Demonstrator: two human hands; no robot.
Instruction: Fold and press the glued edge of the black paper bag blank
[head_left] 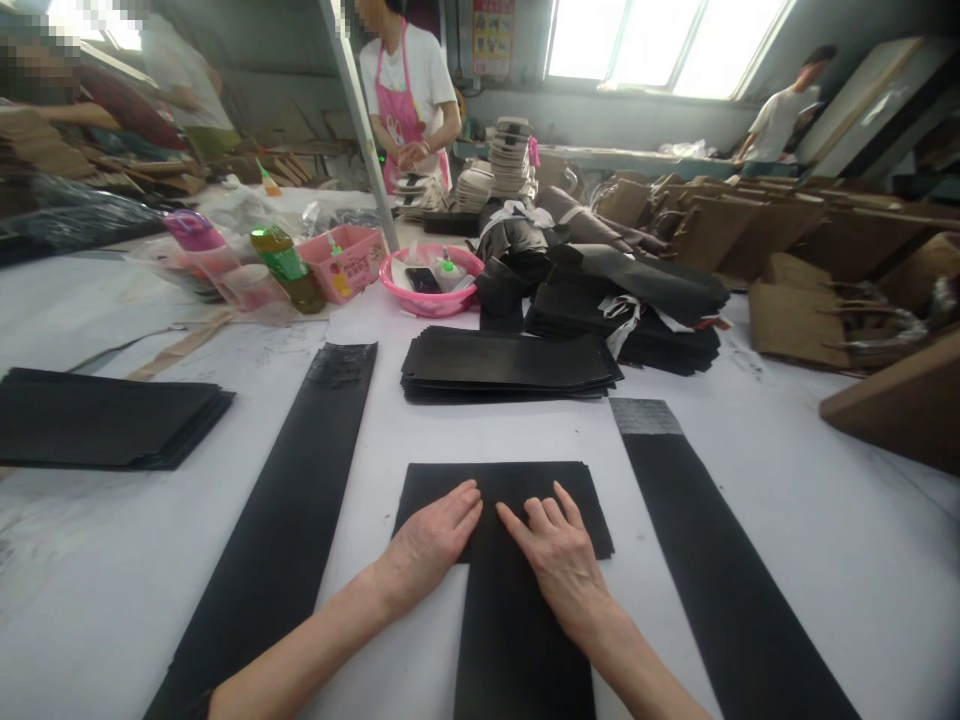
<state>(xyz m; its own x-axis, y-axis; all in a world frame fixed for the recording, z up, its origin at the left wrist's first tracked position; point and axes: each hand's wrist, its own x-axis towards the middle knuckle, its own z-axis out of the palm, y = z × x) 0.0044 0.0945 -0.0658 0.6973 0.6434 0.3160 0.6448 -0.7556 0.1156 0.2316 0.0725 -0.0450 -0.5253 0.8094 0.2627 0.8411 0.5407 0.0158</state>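
Observation:
A black sheet [502,485] lies crosswise on top of a long black strip [521,650] in front of me on the white table [787,520]. My left hand [431,540] rests flat on the sheet's near left part, fingers stretched forward. My right hand [559,555] lies flat beside it on the sheet, fingers spread toward the left hand. Neither hand holds anything. The two hands' fingertips almost meet over the middle of the sheet.
Long black strips lie to the left [292,500] and right [712,560]. Stacks of black sheets sit at the left [105,415] and ahead [510,362]. A pink basin [431,285], a green bottle [289,265], brown paper bags [795,300]. A person in a pink apron [409,95] works behind.

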